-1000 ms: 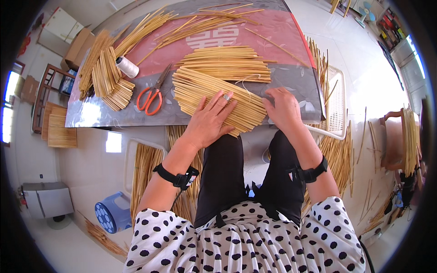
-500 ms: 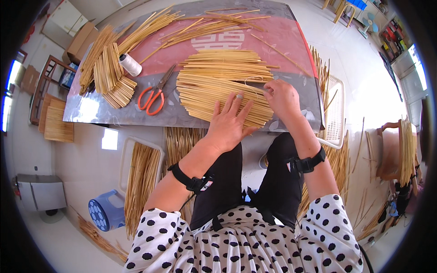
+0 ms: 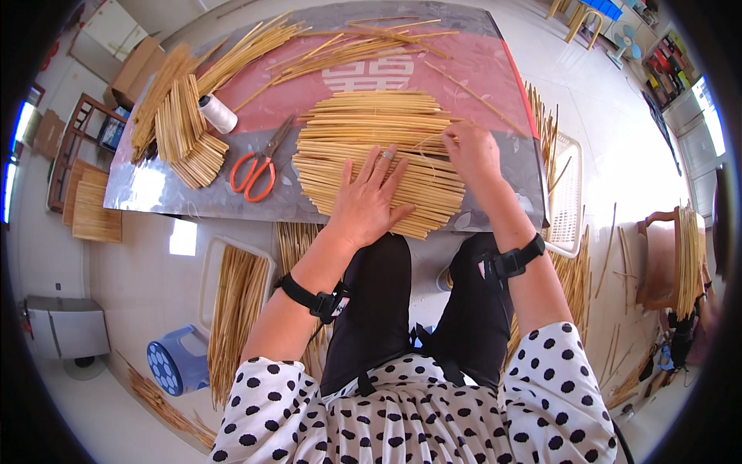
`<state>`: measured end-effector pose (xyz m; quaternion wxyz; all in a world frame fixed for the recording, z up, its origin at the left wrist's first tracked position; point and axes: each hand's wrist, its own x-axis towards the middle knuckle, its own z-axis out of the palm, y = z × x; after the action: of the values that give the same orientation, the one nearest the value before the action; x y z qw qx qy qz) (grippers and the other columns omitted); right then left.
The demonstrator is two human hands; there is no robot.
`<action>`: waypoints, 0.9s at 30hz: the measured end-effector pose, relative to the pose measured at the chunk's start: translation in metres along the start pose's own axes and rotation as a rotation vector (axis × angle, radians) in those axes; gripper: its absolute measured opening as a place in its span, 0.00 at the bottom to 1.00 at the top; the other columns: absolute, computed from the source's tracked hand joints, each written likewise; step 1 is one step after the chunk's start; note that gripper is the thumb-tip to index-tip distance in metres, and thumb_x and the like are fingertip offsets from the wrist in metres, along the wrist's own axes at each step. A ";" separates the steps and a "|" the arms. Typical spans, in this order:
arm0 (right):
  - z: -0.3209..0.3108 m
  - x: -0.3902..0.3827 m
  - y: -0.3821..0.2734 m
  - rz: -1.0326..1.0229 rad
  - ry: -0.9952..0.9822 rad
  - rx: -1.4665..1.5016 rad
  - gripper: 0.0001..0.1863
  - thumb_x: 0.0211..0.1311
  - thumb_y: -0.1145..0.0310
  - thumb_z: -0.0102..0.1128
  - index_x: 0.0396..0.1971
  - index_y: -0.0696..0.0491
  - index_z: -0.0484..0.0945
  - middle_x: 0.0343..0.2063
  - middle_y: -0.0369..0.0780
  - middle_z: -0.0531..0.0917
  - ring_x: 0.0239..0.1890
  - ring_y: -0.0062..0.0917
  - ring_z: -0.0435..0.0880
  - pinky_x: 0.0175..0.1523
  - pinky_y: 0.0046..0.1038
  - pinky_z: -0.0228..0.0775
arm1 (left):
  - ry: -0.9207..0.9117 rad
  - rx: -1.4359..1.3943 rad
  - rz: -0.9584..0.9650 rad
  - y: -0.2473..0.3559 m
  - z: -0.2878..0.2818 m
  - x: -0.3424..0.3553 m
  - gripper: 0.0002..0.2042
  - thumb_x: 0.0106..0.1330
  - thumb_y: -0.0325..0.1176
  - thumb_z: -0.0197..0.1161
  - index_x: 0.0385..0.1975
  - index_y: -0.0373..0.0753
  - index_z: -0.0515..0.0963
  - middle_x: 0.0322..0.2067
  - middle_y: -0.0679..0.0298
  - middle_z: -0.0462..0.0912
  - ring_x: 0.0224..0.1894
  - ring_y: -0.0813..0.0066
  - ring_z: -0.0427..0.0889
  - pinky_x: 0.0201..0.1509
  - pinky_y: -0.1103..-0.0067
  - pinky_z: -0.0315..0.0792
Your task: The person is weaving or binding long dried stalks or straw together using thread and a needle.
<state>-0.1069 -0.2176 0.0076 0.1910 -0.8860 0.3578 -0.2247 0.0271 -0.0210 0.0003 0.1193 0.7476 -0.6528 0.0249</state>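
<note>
Head view. Left hand (image 3: pixel 369 201) flat, fingers spread wide, palm down on the lower stalk panel (image 3: pixel 421 189). Right hand (image 3: pixel 473 158) narrow, thumb and fingertips pinched on thin pale thread (image 3: pixel 427 145) at the panels' right side. Lower panel lies at the table's near edge, just above the knees: straight, smooth, straw-yellow stalks laid side by side, ends uneven, outline rounded. Upper stalk panel (image 3: pixel 375 116) sits against it, same material; can't tell if joined.

Tablecloth (image 3: pixel 282 205): shiny, grey and red, faint leaf pattern. Left of the panels, scissors (image 3: pixel 267 151), dark metal blades, orange looped handles. Beyond them a white thread spool (image 3: pixel 219 115), cylinder, beside a fanned, bent stalk bundle (image 3: pixel 179 120). Loose stalks (image 3: pixel 332 58) scattered, thin, stiff, along the far side. Right of the table, a white plastic basket (image 3: pixel 570 182) with perforated walls. Floor left: blue plastic stool (image 3: pixel 174 363), tipped over.
</note>
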 end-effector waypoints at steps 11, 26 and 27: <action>-0.041 -0.006 -0.041 -0.118 0.104 0.404 0.10 0.59 0.75 0.59 0.41 0.54 0.83 0.42 0.45 0.86 0.40 0.45 0.85 0.47 0.37 0.78 | 0.023 -0.001 -0.010 0.006 0.008 -0.003 0.44 0.62 0.66 0.58 0.73 0.44 0.60 0.75 0.54 0.54 0.78 0.55 0.49 0.74 0.43 0.48; -0.018 -0.095 -0.021 -0.169 -0.270 -0.308 0.37 0.67 0.53 0.59 0.71 0.54 0.61 0.74 0.38 0.57 0.78 0.34 0.50 0.74 0.56 0.48 | -0.035 0.065 -0.065 -0.013 0.002 -0.015 0.42 0.67 0.65 0.53 0.75 0.45 0.55 0.76 0.56 0.51 0.78 0.53 0.47 0.75 0.45 0.46; -0.017 -0.097 -0.022 -0.167 -0.273 -0.307 0.37 0.67 0.53 0.59 0.71 0.54 0.61 0.74 0.38 0.57 0.78 0.34 0.50 0.74 0.56 0.48 | -0.048 0.075 -0.075 -0.011 0.001 -0.017 0.43 0.66 0.66 0.52 0.75 0.45 0.55 0.76 0.56 0.51 0.78 0.53 0.47 0.75 0.45 0.46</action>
<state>-0.1660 -0.1358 0.0070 0.0813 -0.9535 0.2840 -0.0604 0.0348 -0.0036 -0.0059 0.0765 0.7758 -0.6257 0.0270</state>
